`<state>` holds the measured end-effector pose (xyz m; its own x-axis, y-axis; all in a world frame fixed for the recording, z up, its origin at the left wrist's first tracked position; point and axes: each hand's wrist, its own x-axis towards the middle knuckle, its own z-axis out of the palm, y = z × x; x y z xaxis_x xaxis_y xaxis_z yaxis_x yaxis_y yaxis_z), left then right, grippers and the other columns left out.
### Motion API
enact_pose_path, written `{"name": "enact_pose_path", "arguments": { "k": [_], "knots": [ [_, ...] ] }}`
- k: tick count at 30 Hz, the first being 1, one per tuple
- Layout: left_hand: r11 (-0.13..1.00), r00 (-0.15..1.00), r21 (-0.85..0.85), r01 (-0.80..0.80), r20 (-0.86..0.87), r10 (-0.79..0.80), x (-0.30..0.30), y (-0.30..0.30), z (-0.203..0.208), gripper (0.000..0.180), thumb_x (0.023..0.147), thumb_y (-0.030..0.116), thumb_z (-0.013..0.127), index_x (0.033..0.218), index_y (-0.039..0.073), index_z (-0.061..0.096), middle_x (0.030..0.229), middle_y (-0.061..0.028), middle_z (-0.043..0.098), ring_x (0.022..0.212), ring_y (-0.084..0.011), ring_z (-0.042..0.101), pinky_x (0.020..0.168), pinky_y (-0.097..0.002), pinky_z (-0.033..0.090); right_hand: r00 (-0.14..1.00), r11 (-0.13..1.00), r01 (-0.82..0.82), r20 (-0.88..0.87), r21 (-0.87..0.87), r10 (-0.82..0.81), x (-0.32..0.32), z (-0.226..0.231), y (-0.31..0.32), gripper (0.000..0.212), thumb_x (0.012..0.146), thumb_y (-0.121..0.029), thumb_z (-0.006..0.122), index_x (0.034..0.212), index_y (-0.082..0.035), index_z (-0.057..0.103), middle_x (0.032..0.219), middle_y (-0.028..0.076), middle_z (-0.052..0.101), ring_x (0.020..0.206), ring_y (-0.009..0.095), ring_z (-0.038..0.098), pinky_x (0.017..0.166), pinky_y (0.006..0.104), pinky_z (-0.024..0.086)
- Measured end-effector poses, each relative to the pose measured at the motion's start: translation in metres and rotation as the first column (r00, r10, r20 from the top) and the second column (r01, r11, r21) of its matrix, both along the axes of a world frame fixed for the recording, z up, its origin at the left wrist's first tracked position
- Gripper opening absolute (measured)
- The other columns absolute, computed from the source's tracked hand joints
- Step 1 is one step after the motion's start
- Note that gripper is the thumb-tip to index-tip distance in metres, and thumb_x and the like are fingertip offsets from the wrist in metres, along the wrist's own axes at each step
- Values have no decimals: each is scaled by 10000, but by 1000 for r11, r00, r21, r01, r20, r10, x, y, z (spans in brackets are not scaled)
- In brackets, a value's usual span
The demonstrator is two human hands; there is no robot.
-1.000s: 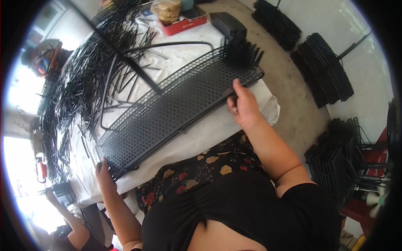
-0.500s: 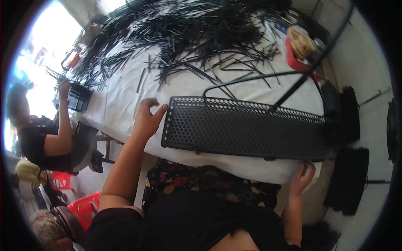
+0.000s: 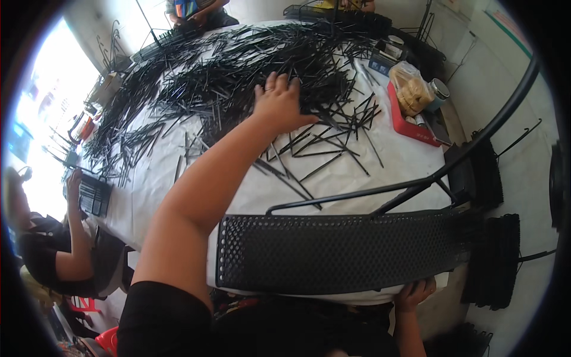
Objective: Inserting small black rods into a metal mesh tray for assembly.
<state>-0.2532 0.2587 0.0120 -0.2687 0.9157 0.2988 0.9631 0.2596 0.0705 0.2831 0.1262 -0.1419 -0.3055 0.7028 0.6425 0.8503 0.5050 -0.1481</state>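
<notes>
A long black perforated metal tray (image 3: 345, 253) lies along the near edge of the white-covered table (image 3: 410, 163). My right hand (image 3: 416, 293) grips its near rim at the lower right. My left hand (image 3: 279, 104) is stretched far across the table, palm down with fingers spread, resting on a big heap of thin black rods (image 3: 250, 65). Loose rods (image 3: 321, 149) lie scattered between the heap and the tray. A bent black wire frame (image 3: 428, 181) stands just behind the tray.
A red box with a bagged item (image 3: 410, 98) and a tin (image 3: 439, 92) sit at the right. Stacks of black trays (image 3: 493, 262) stand on the floor at right. A seated person (image 3: 53, 250) at left holds a small black tray (image 3: 94, 196); other people work at the far side.
My left hand has left the tray's left end and reached forward onto the rod heap. The view has tilted up toward the far side of the table. My right hand stays on the tray's rim.
</notes>
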Motion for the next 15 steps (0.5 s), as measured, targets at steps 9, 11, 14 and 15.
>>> {"name": "enact_pose_path", "arguments": {
  "k": [9,11,14,15],
  "knots": [
    [903,996,-429,19,-73,-55,8,135,-20,1003,641,785,635,1488,381,280,1592,-163,97,1458,-423,7,1059,-730,119,998,995,10,63,-95,-4,10,-4,-6,478,835,-320,527,1187,-5,602,1259,211,501,1104,365,440,947,465,338],
    [858,998,-513,-11,44,39,-2,139,-18,946,648,780,635,1463,407,331,1586,-163,124,1451,-440,29,1061,-729,125,996,994,12,86,-112,-2,9,-2,-5,490,877,-326,496,1226,11,563,1269,211,492,1144,365,425,973,473,328],
    [867,994,-499,-1,95,56,-16,138,-21,899,661,743,660,1443,408,371,1571,-162,176,1428,-467,115,1062,-707,181,996,994,18,86,-105,-9,8,-3,-1,500,889,-343,489,1247,0,554,1274,204,489,1145,360,421,976,478,327],
    [880,995,-475,4,92,45,-20,136,-21,887,663,729,672,1437,396,392,1561,-165,208,1416,-475,159,1079,-669,219,998,996,19,59,-83,-14,7,-4,1,497,860,-354,515,1227,-27,583,1268,196,496,1106,355,433,953,474,337]
  ]
}}
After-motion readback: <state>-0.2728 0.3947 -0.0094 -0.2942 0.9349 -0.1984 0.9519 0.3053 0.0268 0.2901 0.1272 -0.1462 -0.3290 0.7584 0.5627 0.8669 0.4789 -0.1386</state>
